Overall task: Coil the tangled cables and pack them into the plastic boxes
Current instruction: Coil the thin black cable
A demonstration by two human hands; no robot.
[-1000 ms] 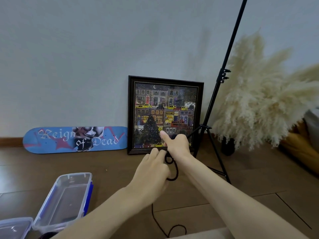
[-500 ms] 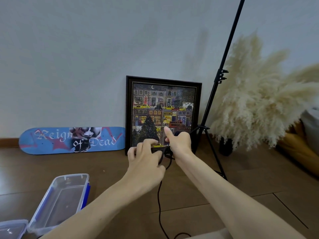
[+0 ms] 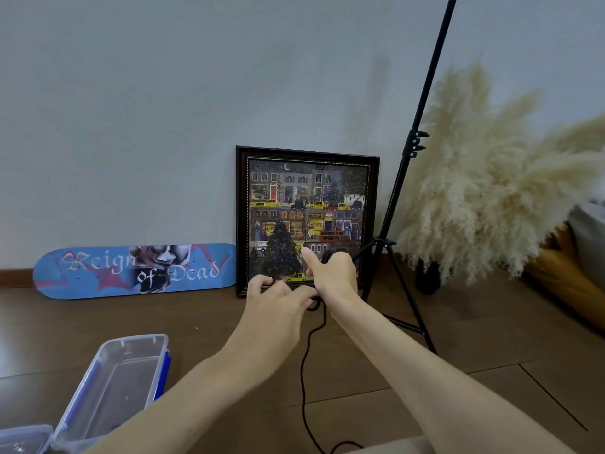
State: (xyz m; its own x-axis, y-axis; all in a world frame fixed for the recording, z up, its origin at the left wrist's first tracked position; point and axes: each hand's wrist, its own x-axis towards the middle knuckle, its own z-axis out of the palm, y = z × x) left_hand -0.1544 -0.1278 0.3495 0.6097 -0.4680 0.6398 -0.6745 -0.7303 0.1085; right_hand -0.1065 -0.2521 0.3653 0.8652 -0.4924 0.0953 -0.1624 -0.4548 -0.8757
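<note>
The job looks to be in its early part, with one cable partway coiled and nothing packed. The right hand (image 3: 335,273) is held out in front of the body with the thumb up, its grip closed round a small bundle of black cable (image 3: 304,371) loops that shows dark above the knuckles. The left hand (image 3: 275,303) sits just beside that wrist with its fingers curled. Its grip seems to pinch the strand where it leaves the bundle, though the fingertips blur into the wrist and I cannot be sure. From there the loose length hangs down between the forearms and curls out of view at the bottom edge, so a fair run of this cable is yet to be wound. On the floor (image 3: 458,339) at lower left a clear plastic box (image 3: 134,339) with blue clips stands open with no cable in it. The corner of a second box (image 3: 23,437) shows beside it, its contents not readable. Finishing the coil and the packing remain.
</note>
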